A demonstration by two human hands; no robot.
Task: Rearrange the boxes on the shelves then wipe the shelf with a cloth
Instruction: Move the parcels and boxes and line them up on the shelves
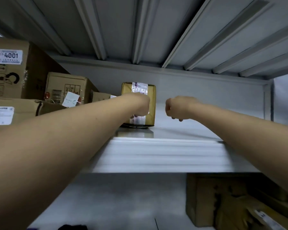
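Note:
A small yellow-brown box point(151, 97) sealed with printed clear tape stands upright in the middle of the grey metal shelf point(186, 130). My left hand point(140, 105) reaches in and lies against the box's front left side, fingers curled down onto it. My right hand point(178, 107) hovers just right of the box, a short gap away. Its fingers hang loosely curled and hold nothing. No cloth is in either hand.
Cardboard boxes crowd the shelf's left: a tall one labelled 4001 point(8, 67), a medium one point(65, 88), a flat one point(15, 112) in front. The shelf right of the small box is bare. Another brown box point(223, 201) stands on the lower shelf point(123, 196).

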